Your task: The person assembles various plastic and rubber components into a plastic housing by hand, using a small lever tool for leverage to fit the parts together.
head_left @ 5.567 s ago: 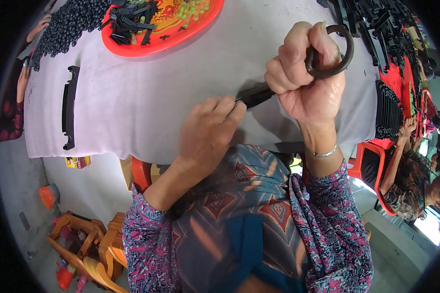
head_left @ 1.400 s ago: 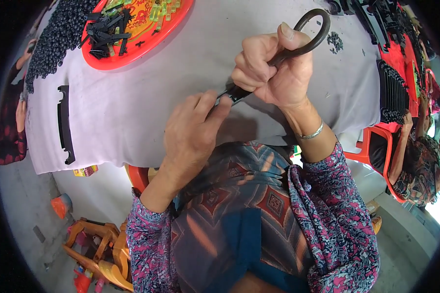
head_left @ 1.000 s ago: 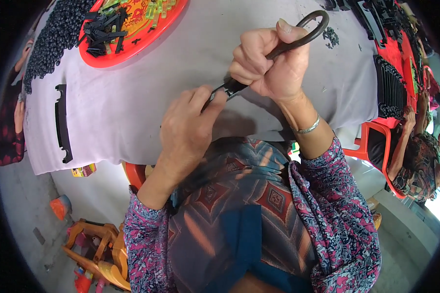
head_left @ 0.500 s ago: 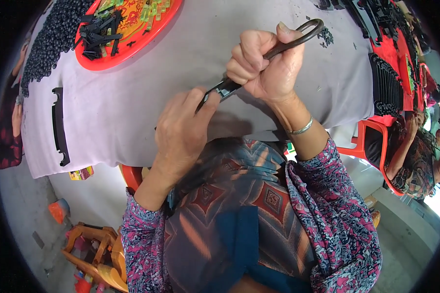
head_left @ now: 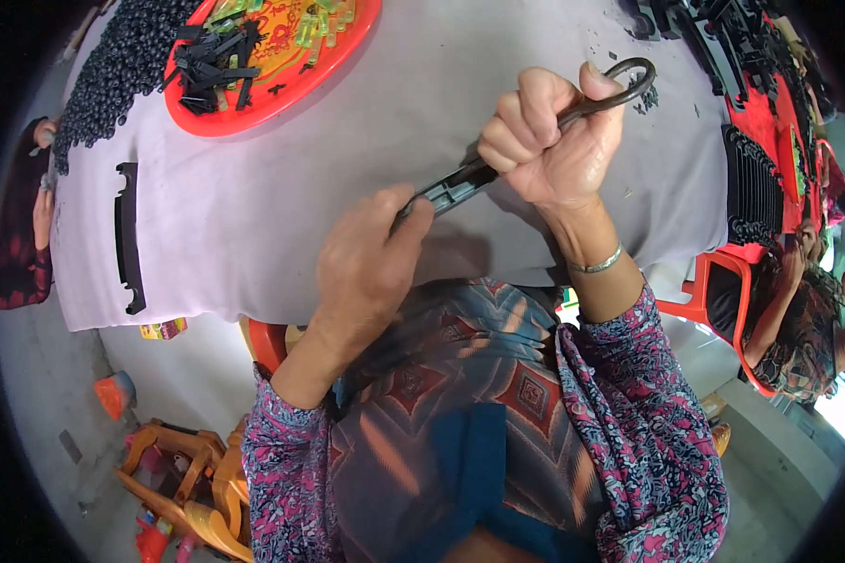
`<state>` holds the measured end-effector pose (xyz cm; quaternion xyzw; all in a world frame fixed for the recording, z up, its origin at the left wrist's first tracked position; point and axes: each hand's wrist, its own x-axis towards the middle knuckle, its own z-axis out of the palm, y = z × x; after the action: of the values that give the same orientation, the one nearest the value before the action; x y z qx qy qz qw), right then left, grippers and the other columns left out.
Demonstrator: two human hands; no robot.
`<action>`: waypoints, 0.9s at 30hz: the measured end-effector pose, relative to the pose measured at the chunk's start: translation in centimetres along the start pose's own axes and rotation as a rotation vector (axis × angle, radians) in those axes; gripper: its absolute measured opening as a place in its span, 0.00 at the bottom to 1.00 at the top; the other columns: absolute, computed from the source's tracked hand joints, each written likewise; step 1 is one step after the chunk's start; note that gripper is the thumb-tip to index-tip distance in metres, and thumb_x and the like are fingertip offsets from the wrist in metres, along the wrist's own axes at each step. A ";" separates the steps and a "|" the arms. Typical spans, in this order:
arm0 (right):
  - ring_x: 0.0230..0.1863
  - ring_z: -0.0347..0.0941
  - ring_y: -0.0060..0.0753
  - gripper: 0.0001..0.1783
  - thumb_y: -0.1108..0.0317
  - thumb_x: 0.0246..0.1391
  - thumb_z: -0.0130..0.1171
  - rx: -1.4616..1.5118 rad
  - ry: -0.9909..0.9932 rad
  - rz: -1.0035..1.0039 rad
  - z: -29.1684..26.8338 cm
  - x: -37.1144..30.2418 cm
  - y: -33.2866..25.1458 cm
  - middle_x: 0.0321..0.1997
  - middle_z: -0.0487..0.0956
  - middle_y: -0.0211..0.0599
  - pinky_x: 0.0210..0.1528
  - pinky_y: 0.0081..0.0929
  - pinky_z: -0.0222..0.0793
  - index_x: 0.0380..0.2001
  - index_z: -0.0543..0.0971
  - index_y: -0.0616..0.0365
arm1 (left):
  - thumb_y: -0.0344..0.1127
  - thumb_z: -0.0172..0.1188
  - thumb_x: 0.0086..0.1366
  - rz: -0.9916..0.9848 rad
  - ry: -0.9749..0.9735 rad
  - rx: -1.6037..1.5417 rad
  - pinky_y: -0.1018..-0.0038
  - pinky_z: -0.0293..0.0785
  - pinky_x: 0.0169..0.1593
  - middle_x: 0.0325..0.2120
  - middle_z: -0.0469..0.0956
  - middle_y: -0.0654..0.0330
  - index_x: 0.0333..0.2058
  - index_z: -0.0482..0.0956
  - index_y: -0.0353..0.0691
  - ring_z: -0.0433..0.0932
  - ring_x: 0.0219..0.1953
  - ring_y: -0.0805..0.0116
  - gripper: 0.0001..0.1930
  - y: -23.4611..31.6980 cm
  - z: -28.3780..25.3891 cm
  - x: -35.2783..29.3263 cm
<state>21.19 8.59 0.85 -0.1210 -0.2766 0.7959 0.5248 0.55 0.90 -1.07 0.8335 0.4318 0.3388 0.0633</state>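
Observation:
My right hand (head_left: 563, 141) is closed in a fist round a dark metal tool with a curved loop handle (head_left: 637, 83), which looks like scissors; its other end is hidden. Down and to the left of the fist lies a narrow black plastic part (head_left: 453, 192) with grey, shiny recesses. Its lower end is pinched between the thumb and fingers of my left hand (head_left: 371, 253). The tool and the part meet in one slanting line just below my right fist; whether they are joined there I cannot tell. Both hands are over the near edge of the table.
A grey cloth (head_left: 253, 197) covers the table. On it are a red tray (head_left: 282, 111) with black and yellow-green pieces, a heap of black beads (head_left: 113, 70), a notched black strip (head_left: 129, 239) and a row of black parts (head_left: 753, 188). People sit at both sides, one near a red chair (head_left: 695, 291).
The view has shifted a little. Both hands appear farther right and slightly lower, still gripping the tool and black part; more of the part's grey recesses now shows between them.

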 end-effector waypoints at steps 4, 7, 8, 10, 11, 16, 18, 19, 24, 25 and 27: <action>0.14 0.40 0.18 0.34 0.36 0.60 0.35 0.009 -0.024 0.013 -0.1 -0.1 0.1 0.11 0.51 0.19 0.16 0.23 0.36 0.13 0.60 0.52 | 0.23 0.62 0.54 -0.003 -0.039 -0.010 0.67 0.75 0.36 0.40 0.76 0.57 0.39 0.79 0.37 0.78 0.35 0.59 0.12 -0.1 -0.2 -0.2; 0.14 0.40 0.18 0.34 0.36 0.61 0.35 -0.009 -0.021 0.012 0.0 0.0 0.3 0.11 0.51 0.20 0.17 0.23 0.36 0.13 0.60 0.52 | 0.22 0.62 0.54 -0.023 -0.060 -0.052 0.65 0.76 0.37 0.41 0.75 0.55 0.39 0.78 0.36 0.78 0.37 0.57 0.12 0.0 -0.5 -0.1; 0.14 0.40 0.18 0.34 0.36 0.61 0.35 -0.010 -0.025 0.017 0.0 0.0 0.3 0.11 0.51 0.20 0.17 0.23 0.36 0.13 0.60 0.52 | 0.22 0.62 0.54 -0.043 -0.066 -0.082 0.63 0.76 0.38 0.42 0.74 0.54 0.39 0.77 0.35 0.77 0.39 0.56 0.12 0.0 -0.6 -0.1; 0.14 0.40 0.18 0.34 0.36 0.61 0.35 -0.005 -0.024 0.022 -0.1 0.1 0.3 0.11 0.51 0.19 0.17 0.23 0.36 0.13 0.60 0.52 | 0.23 0.63 0.53 -0.061 -0.069 -0.120 0.62 0.76 0.39 0.43 0.73 0.53 0.38 0.76 0.35 0.77 0.40 0.54 0.13 0.1 -0.8 0.0; 0.14 0.40 0.18 0.34 0.36 0.61 0.35 -0.006 -0.025 0.025 -0.1 0.1 0.3 0.11 0.51 0.19 0.17 0.23 0.36 0.13 0.60 0.52 | 0.24 0.65 0.52 -0.076 -0.076 -0.160 0.61 0.76 0.40 0.44 0.73 0.53 0.38 0.76 0.34 0.77 0.41 0.53 0.13 0.2 -0.9 0.0; 0.14 0.41 0.19 0.34 0.36 0.61 0.35 -0.013 -0.035 0.031 -0.4 0.0 0.2 0.11 0.51 0.20 0.17 0.23 0.37 0.13 0.60 0.52 | 0.24 0.69 0.49 -0.207 -0.080 -0.236 0.61 0.74 0.42 0.43 0.74 0.53 0.43 0.75 0.38 0.76 0.42 0.50 0.20 0.6 -1.6 0.1; 0.14 0.41 0.19 0.34 0.36 0.61 0.35 0.002 -0.035 0.030 -0.4 0.0 0.1 0.11 0.51 0.20 0.17 0.23 0.37 0.13 0.60 0.52 | 0.25 0.69 0.50 -0.271 -0.091 -0.214 0.61 0.73 0.44 0.42 0.74 0.54 0.44 0.75 0.39 0.76 0.41 0.50 0.21 0.8 -1.8 0.2; 0.14 0.41 0.19 0.34 0.36 0.61 0.35 0.021 -0.037 0.028 -0.4 0.0 0.0 0.11 0.51 0.21 0.17 0.23 0.37 0.13 0.60 0.52 | 0.26 0.69 0.50 -0.255 -0.120 -0.154 0.61 0.72 0.44 0.41 0.74 0.54 0.45 0.75 0.39 0.75 0.41 0.50 0.21 0.9 -2.0 0.4; 0.14 0.41 0.19 0.33 0.36 0.62 0.37 0.123 -0.121 0.033 -0.8 0.2 -0.5 0.12 0.52 0.21 0.18 0.23 0.38 0.16 0.61 0.53 | 0.27 0.68 0.51 -0.204 -0.183 -0.062 0.62 0.70 0.45 0.38 0.73 0.55 0.46 0.75 0.40 0.74 0.40 0.51 0.22 0.3 -2.2 0.3; 0.14 0.41 0.20 0.33 0.37 0.63 0.37 0.153 -0.142 0.029 -0.9 0.2 -0.7 0.12 0.52 0.22 0.18 0.23 0.38 0.16 0.61 0.53 | 0.26 0.67 0.50 -0.206 -0.218 -0.077 0.61 0.70 0.45 0.37 0.73 0.55 0.46 0.75 0.40 0.74 0.40 0.51 0.22 0.3 -2.4 0.6; 0.14 0.41 0.20 0.32 0.37 0.62 0.38 0.173 -0.181 0.034 -1.3 0.2 -1.3 0.13 0.52 0.22 0.18 0.24 0.39 0.17 0.61 0.53 | 0.26 0.67 0.50 -0.210 -0.257 -0.089 0.61 0.69 0.44 0.36 0.73 0.55 0.46 0.75 0.40 0.73 0.40 0.51 0.22 0.0 -2.8 0.9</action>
<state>22.73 9.55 0.59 -0.0077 -0.2509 0.8332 0.4927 -0.85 1.11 1.55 0.8165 0.4896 0.2397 0.1900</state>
